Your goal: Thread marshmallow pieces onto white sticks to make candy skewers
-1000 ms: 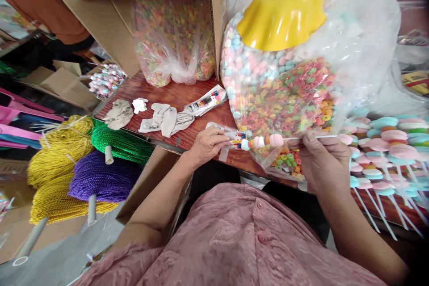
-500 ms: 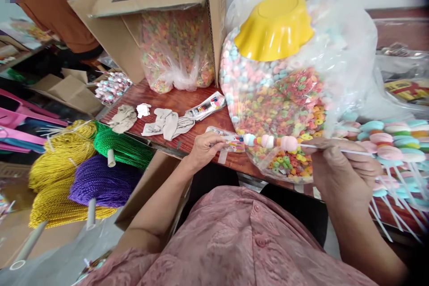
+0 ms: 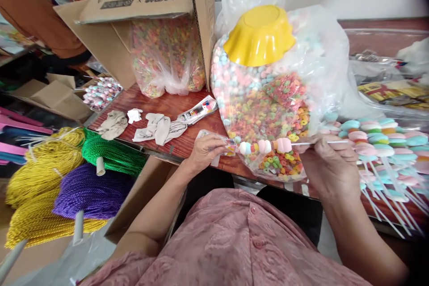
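My right hand (image 3: 331, 165) is closed on a thin white stick that carries a candy skewer (image 3: 266, 146) of pink, white and blue pieces, held level over the table edge. My left hand (image 3: 206, 149) is pinched on the mouth of a small clear printed wrapper (image 3: 219, 140), right at the skewer's tip. Behind them stands a big clear bag of coloured candy rings and marshmallows (image 3: 264, 103) with an upturned yellow bowl (image 3: 259, 35) inside.
Finished skewers (image 3: 382, 143) lie piled at the right. On the red-brown table (image 3: 170, 103) are cloth scraps (image 3: 161, 127), another wrapper pack (image 3: 197, 111) and a cardboard box (image 3: 144, 18) with candy bags. Yellow, green and purple cord spools (image 3: 77, 174) sit lower left. A person in orange stands far left.
The skewer's tip has drawn closer to the wrapper in my left hand. The camera view shifted slightly; both hands stay at the table edge.
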`<state>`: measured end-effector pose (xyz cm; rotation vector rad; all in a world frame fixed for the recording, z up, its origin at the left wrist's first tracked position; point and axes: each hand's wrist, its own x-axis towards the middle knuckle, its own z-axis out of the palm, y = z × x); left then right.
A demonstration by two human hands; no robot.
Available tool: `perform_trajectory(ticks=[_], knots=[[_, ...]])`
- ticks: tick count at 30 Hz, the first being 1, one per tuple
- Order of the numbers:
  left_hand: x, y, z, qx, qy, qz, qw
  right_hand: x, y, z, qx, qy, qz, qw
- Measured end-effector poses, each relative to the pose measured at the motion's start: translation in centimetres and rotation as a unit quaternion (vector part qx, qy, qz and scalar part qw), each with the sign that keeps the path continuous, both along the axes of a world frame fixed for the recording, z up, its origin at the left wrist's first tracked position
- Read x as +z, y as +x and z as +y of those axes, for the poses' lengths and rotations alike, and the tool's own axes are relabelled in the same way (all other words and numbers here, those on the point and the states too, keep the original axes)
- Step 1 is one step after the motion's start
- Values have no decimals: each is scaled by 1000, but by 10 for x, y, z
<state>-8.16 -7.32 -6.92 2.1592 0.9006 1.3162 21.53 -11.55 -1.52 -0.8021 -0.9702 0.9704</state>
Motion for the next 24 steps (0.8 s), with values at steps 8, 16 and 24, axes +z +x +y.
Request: perform_trajectory(ticks=[8, 16, 24], knots=[[5, 9, 6, -12, 1, 10, 1000, 14, -5, 6, -65, 69, -60, 994], [0, 5, 13, 26, -64, -17, 997, 27, 6, 22, -35, 68, -48, 996], [-13, 7, 22, -2, -66, -40, 997, 7, -3, 54, 41, -30, -34, 998]])
